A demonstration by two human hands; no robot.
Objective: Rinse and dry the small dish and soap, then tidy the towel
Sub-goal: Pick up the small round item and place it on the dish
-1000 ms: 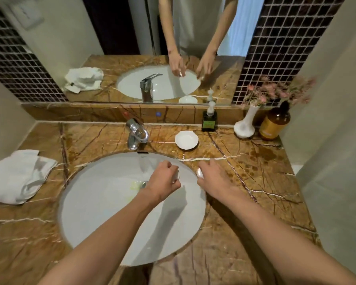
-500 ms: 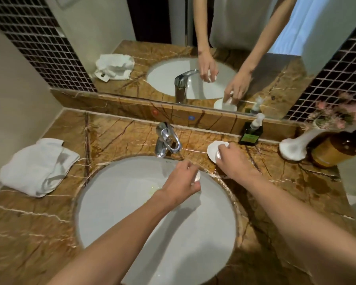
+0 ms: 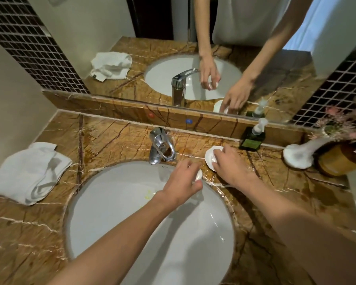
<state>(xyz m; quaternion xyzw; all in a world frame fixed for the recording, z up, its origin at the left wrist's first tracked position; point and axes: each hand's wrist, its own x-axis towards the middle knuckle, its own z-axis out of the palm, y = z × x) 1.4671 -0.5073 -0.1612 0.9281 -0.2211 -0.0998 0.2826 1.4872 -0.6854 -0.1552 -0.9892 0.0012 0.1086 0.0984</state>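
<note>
The small white dish (image 3: 208, 155) sits on the brown marble counter right of the tap. My right hand (image 3: 232, 169) covers most of it, fingertips pinched on a small white lump (image 3: 214, 159) that looks like a piece of soap, held in the dish. My left hand (image 3: 181, 186) hovers over the basin's back rim, shut on a small white soap (image 3: 198, 175). The crumpled white towel (image 3: 29, 173) lies on the counter at far left, apart from both hands.
A chrome tap (image 3: 161, 147) stands behind the white round basin (image 3: 132, 212); no water runs. A dark soap dispenser (image 3: 252, 138), a white flower vase (image 3: 298, 156) and a brown bottle (image 3: 341, 159) line the back right. A mirror rises behind the ledge.
My right hand has moved from the basin's rim back to the dish and now rests on it. My left hand stays over the basin with the soap. The view has tilted and shifted.
</note>
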